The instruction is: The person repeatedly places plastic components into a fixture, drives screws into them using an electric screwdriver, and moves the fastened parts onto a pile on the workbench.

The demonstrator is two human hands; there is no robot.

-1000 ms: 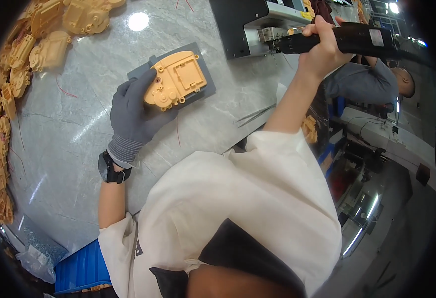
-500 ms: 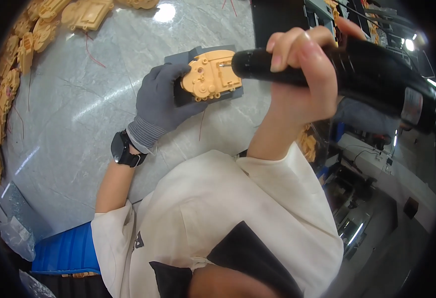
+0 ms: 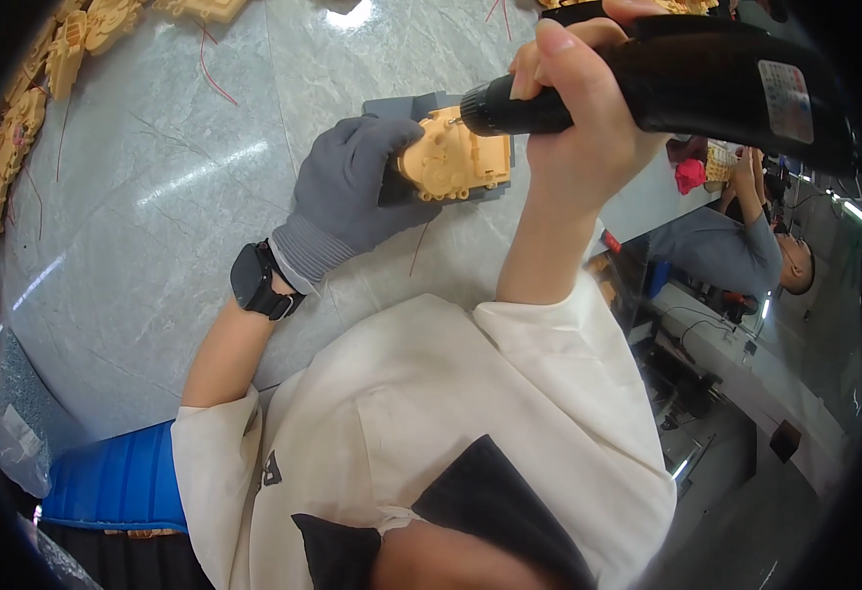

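- A white shirt [image 3: 402, 383] with a dark collar fills the near middle, its short sleeves ending above both forearms.
- At the near left, past the desk's edge, is a ribbed blue crate [image 3: 116, 477]; a clear plastic bag [image 3: 18, 447] lies just left of it.
- The desk [image 3: 156, 285] has a grey, marbled top with bright reflections.
- A black wristwatch [image 3: 252, 279] sits on the left wrist, beside the cuff of a grey knitted glove.
- The gloved left hand [image 3: 352, 182] grips the yellow-orange plastic housing [image 3: 446, 167] from its left side, fingers curled over that edge and thumb along the near side.
- This housing lies on a dark grey block [image 3: 495, 194] over the desk's middle, its rounded bosses facing up.
- One thin red wire [image 3: 417, 252] lies on the desk just nearer than the block.
- The bare right hand [image 3: 593, 113] is closed around a black power screwdriver [image 3: 706, 84], held nearly level; its bit points left over the housing's far part, though contact is too small to make out.
- At the right, beyond the desk, a co-worker [image 3: 716, 251] in a grey top has raised arms.
- Along the far left edge similar housings [image 3: 18, 128] are heaped.
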